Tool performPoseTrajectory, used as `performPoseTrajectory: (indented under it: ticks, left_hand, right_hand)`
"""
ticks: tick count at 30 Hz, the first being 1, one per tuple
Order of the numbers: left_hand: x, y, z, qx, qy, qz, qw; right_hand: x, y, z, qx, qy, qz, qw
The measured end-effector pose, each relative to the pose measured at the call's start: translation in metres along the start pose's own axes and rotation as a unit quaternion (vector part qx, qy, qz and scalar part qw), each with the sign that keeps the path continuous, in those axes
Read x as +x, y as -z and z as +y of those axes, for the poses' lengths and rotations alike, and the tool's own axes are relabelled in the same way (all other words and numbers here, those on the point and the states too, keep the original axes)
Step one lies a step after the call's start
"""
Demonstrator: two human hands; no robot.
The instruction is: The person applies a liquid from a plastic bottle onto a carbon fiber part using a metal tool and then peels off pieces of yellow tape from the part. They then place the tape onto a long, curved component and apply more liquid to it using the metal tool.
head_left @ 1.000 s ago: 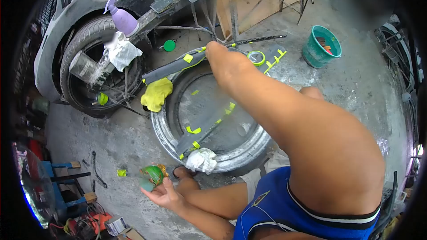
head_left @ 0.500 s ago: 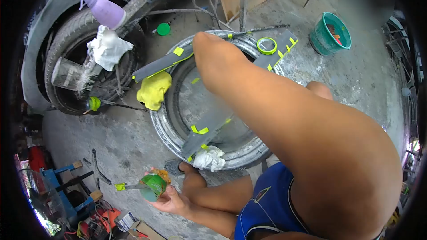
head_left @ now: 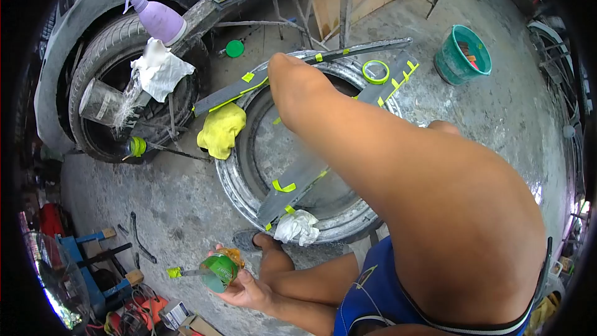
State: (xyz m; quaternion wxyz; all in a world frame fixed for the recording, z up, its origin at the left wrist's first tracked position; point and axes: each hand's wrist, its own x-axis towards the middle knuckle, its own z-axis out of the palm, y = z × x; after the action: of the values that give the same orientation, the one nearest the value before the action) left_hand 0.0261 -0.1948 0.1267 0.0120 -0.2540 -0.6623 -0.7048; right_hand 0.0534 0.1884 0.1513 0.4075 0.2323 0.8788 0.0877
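Observation:
My left hand [head_left: 249, 290], low in the view, is closed around a small cup [head_left: 221, 272] with a green side and an amber part at its far side. A flat stick [head_left: 186, 272] with yellow-green tape on its end sticks out leftward from the cup. My right arm [head_left: 373, 143] is raised and bent across the view, elbow foremost; its hand is hidden. Beyond the cup, grey trim strips [head_left: 292, 185] with bits of yellow-green tape lie across a tire [head_left: 239, 196]. A white crumpled cloth [head_left: 296, 228] is on the tire's near edge, a yellow cloth [head_left: 222, 130] at its left.
A tape roll [head_left: 375, 71] rests on a strip. A green bucket [head_left: 463, 56] stands back right. At left are a car wheel [head_left: 112, 31], a purple spray bottle [head_left: 160, 20] and a white rag [head_left: 163, 70]. Blue metal tool [head_left: 93, 274] and cables lie lower left.
The view has shifted slightly, so most things appear a little lower and further right. My left hand keeps its hold on the cup, and my right arm stays bent.

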Motion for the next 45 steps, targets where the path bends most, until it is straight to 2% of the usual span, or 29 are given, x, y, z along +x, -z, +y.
performPoseTrajectory:
  ticks: [1, 2, 4, 5, 8, 10, 12, 14, 17, 23, 29, 31, 35, 37, 38, 40, 41, 43, 45]
  left_hand:
    - [0.001, 0.001, 0.000, -0.009, 0.000, 0.000, 1.000]
    - [0.003, 0.002, 0.000, -0.010, -0.002, -0.002, 1.000]
    - [0.004, 0.004, -0.002, -0.014, -0.016, -0.014, 1.000]
    - [0.004, 0.005, -0.002, -0.014, -0.016, -0.018, 1.000]
    - [0.003, 0.007, -0.002, 0.003, -0.013, -0.018, 1.000]
    - [0.001, 0.008, -0.003, 0.014, -0.020, -0.006, 1.000]
    - [0.001, 0.009, -0.005, 0.015, -0.021, -0.009, 1.000]
    - [0.002, 0.007, -0.005, 0.015, -0.022, -0.011, 1.000]
    - [0.003, 0.005, -0.004, 0.011, -0.023, -0.019, 1.000]
    - [0.005, 0.008, -0.007, 0.023, -0.032, -0.029, 0.999]
    - [0.004, 0.001, -0.001, 0.020, -0.013, -0.022, 0.999]
    - [0.005, 0.002, -0.001, 0.023, -0.012, -0.034, 0.999]
    - [0.004, 0.002, -0.002, 0.013, -0.006, -0.033, 0.999]
    - [0.003, 0.002, -0.003, 0.002, -0.003, -0.020, 1.000]
    - [0.003, 0.003, -0.002, 0.002, -0.003, -0.021, 1.000]
    - [0.003, 0.003, -0.001, -0.034, -0.003, -0.034, 0.999]
    - [0.002, 0.004, -0.002, -0.034, -0.003, -0.034, 0.999]
    - [0.003, 0.009, -0.004, -0.019, 0.001, -0.030, 0.999]
    - [0.003, 0.010, -0.003, -0.029, -0.001, -0.026, 0.999]
  right_hand:
    - [-0.002, 0.003, 0.001, -0.058, 0.014, -0.041, 0.997]
    - [-0.003, -0.001, 0.001, -0.057, 0.012, -0.040, 0.998]
    - [-0.004, -0.018, -0.001, 0.025, -0.010, 0.099, 0.995]
    - [-0.003, -0.024, -0.001, 0.068, -0.016, 0.128, 0.989]
    - [0.013, -0.032, 0.005, 0.264, -0.061, 0.132, 0.953]
    - [0.037, -0.035, 0.015, 0.479, -0.132, 0.125, 0.859]
    - [0.063, -0.035, 0.026, 0.680, -0.217, 0.103, 0.692]
    - [0.087, -0.034, 0.033, 0.775, -0.278, 0.086, 0.562]
    - [0.110, -0.034, 0.036, 0.808, -0.329, 0.064, 0.485]
    - [0.128, -0.035, 0.040, 0.826, -0.364, 0.053, 0.427]
    - [0.142, -0.040, 0.047, 0.818, -0.385, 0.038, 0.425]
    - [0.146, -0.041, 0.054, 0.885, -0.355, 0.022, 0.302]
    - [0.128, -0.044, 0.060, 0.895, -0.291, -0.014, 0.337]
    - [0.088, -0.028, 0.058, 0.867, -0.288, -0.021, 0.406]
    - [0.084, -0.023, 0.055, 0.867, -0.288, -0.021, 0.405]
    - [0.111, -0.028, 0.050, 0.830, -0.359, 0.006, 0.427]
    - [0.116, -0.031, 0.050, 0.830, -0.359, 0.006, 0.427]
    - [0.126, -0.035, 0.049, 0.850, -0.386, 0.063, 0.352]
    - [0.166, -0.058, 0.040, 0.860, -0.369, 0.117, 0.333]
